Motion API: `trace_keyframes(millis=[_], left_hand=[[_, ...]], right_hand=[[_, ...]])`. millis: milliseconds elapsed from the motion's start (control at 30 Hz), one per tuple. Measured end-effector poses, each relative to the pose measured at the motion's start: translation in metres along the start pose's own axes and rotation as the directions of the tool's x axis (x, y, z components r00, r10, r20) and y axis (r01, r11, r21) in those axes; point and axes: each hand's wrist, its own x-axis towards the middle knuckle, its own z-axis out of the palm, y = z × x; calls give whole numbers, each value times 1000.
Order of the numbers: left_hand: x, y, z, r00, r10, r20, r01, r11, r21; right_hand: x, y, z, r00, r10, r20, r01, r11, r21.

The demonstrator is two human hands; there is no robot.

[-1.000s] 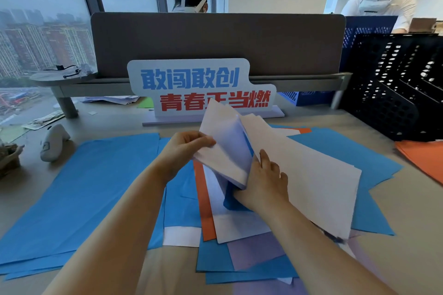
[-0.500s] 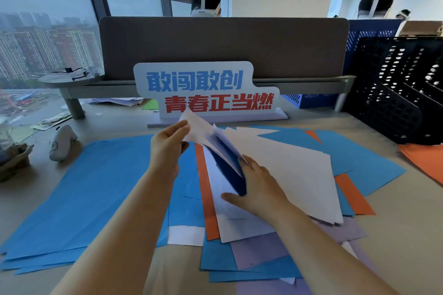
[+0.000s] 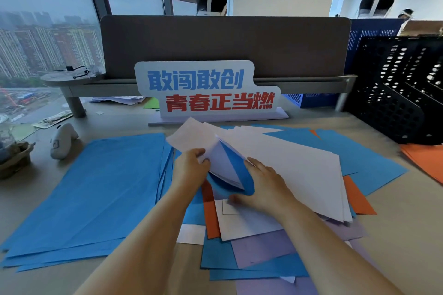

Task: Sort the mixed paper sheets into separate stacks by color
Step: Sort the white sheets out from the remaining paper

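Middle of counter [image 3: 407,235], near edge: mixed pile [image 3: 263,249] of white, blue, orange and purple paper, not yet sorted through.

Left hand [image 3: 190,170]: the turned-back corner of the white sheets [image 3: 299,167] is pinched between thumb and fingers. A second ago this bundle was held well up off the pile; it has since been lowered and folded further over toward the right.

Right hand [image 3: 266,189]: laid over the fold with fingers fairly straight and spread on the white paper, thumb down on the sheet below. Nothing is seen gripped; the pile is being pressed in place.

A blue sheet [image 3: 242,175] is now shown curled up between the two hands, carried over with the white flap. It was only half seen before.

Left side of counter: blue stack [image 3: 100,189], large and fanned. Right edge: orange stack [image 3: 426,163], partly out of view.

Judgement: the white layer is being peeled back to reach the blue sheet, which is likely meant for the left stack. It must first be freed from the white flap. Much of the pile is still to be done.
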Motion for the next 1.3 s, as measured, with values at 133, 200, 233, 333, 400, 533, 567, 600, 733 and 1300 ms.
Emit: trace_keyframes(millis=[133,200,233,333,400,533,567,600,733,1300], left_hand=[[8,4,-12,995,12,-100,-22,995,-97],[10,8,-19,988,14,-152,-45,978,-202],[12,9,-22,983,14,-181,-59,967,-250],[12,16,-32,967,2,-254,-102,920,-378],[12,21,-38,959,-3,-284,-133,878,-459],[8,34,-50,968,-60,-245,-132,709,-693],[7,39,-53,975,-79,-206,-108,643,-758],[5,43,-56,982,-93,-167,-85,573,-815],[4,57,-65,994,-76,-73,-43,336,-941],[-8,139,-79,945,328,8,-21,86,-996]], right_hand=[[0,8,-2,999,43,-27,-44,999,-13],[0,10,-4,998,63,-25,-64,998,-2],[0,11,-5,997,71,-22,-71,997,4],[1,11,-5,996,88,-17,-88,996,11],[1,11,-4,995,96,-5,-96,995,0],[1,12,-3,995,94,-16,-94,996,-8],[1,12,-3,997,77,-15,-77,997,8],[2,11,-4,999,44,-22,-43,999,30],[3,6,-5,996,-55,-68,62,994,92],[-20,6,-38,978,144,154,-204,822,532]])
